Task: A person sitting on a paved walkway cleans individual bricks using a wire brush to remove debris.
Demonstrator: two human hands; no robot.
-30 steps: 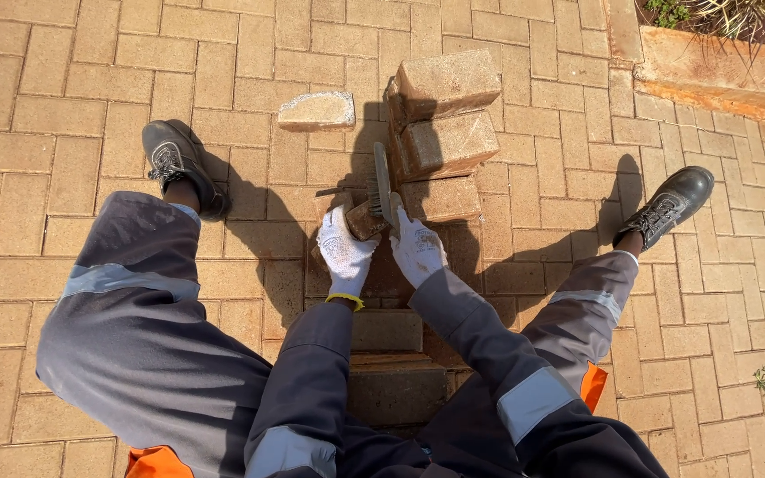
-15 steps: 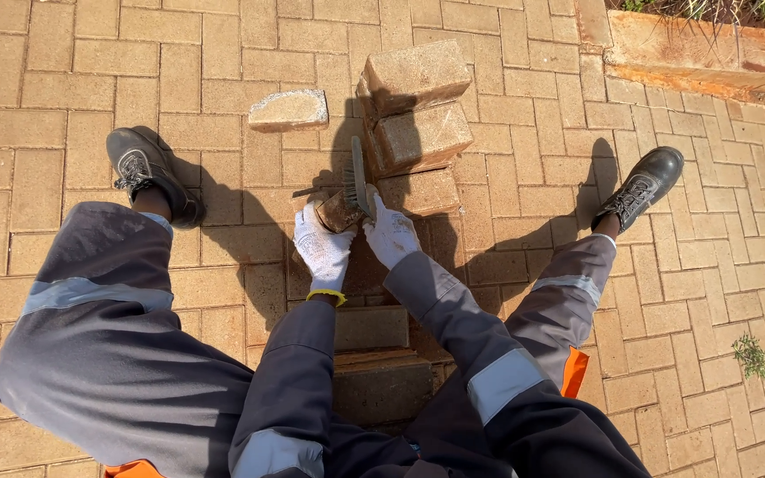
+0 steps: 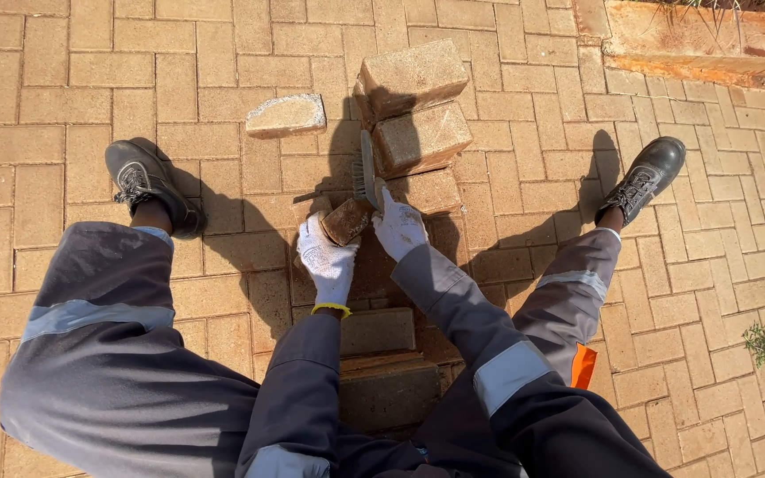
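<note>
The left hand (image 3: 328, 263), in a white glove, grips a small reddish-brown brick (image 3: 345, 221), rough and dusty, held just above the paving (image 3: 64, 106). The right hand (image 3: 398, 228), also gloved, clasps a brush (image 3: 367, 173) against it. Stacked bricks (image 3: 418, 106) stand just beyond, on sunlit interlocking pavers outdoors.

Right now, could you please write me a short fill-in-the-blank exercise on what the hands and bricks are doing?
1. The left hand holds a small ____.
2. The right hand holds a ____ by its handle.
3. Both hands wear ____ gloves.
4. A lone brick lies to the ____ of the brick stack.

Missing words: brick; brush; white; left
</note>
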